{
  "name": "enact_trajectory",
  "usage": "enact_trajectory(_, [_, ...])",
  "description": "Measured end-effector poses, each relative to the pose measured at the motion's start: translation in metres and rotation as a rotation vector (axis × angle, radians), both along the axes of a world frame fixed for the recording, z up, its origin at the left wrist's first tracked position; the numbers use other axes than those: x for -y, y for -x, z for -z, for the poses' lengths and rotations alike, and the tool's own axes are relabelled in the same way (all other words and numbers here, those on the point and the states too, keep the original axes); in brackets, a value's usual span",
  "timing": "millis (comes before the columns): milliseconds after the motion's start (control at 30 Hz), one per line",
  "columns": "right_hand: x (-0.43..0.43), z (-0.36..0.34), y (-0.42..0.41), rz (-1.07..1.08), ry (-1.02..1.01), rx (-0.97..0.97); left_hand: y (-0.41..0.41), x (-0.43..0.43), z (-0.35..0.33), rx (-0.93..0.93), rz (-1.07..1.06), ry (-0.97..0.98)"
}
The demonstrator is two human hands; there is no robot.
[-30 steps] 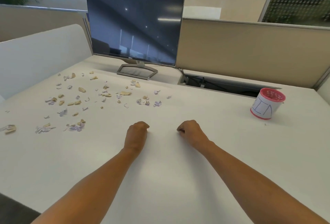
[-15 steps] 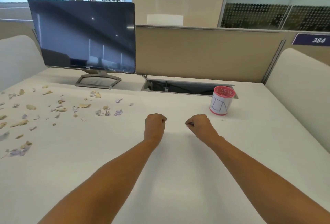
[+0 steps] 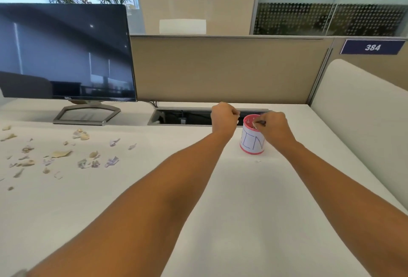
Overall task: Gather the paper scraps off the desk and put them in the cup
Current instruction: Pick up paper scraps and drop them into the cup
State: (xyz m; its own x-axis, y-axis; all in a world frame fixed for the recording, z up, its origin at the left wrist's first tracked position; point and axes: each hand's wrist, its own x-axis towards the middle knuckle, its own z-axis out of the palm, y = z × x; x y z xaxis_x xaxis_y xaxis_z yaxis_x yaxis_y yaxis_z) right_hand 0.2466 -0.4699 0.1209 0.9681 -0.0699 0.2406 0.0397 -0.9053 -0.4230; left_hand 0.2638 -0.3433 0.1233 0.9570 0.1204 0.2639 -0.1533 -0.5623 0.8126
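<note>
A white cup [image 3: 251, 144] with a pink rim and base and blue pen marks stands at the back of the white desk [image 3: 220, 210]. My right hand [image 3: 274, 126] hovers over its mouth, fingertips pinched together around small paper bits. My left hand [image 3: 224, 117] is a closed fist just left of the rim, with a pale bit showing at the fingers. Several tan and lilac paper scraps [image 3: 59, 154] lie scattered over the desk's left side. One tiny scrap [image 3: 257, 161] lies right in front of the cup.
A dark Dell monitor [image 3: 64, 51] on a metal stand occupies the back left. An open cable slot [image 3: 183, 117] runs behind the cup. A beige partition [image 3: 220, 69] closes the back, and a white side divider [image 3: 364, 111] closes the right.
Both fists have travelled from the desk's middle forward and right to the cup; the right hand is now over its mouth. My view has swung right, sliding the scraps to the left edge.
</note>
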Motion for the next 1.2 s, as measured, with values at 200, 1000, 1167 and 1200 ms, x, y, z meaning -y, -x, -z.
enact_trajectory(200, [0.009,0.0,-0.028,0.043,-0.087,0.005,-0.033,0.032,0.002,-0.072,0.028,0.082])
enact_trajectory(1000, [-0.052,0.027,0.004,-0.02,-0.285,0.063,-0.012,-0.045,0.045,-0.171,0.057,0.056])
enact_trajectory(1167, [-0.119,0.046,0.023,-0.179,-0.275,-0.084,0.026,-0.155,0.084,-0.183,-0.154,-0.102])
enact_trajectory(1200, [-0.132,0.05,0.026,-0.214,-0.267,-0.11,0.035,-0.179,0.091,-0.182,-0.194,-0.137])
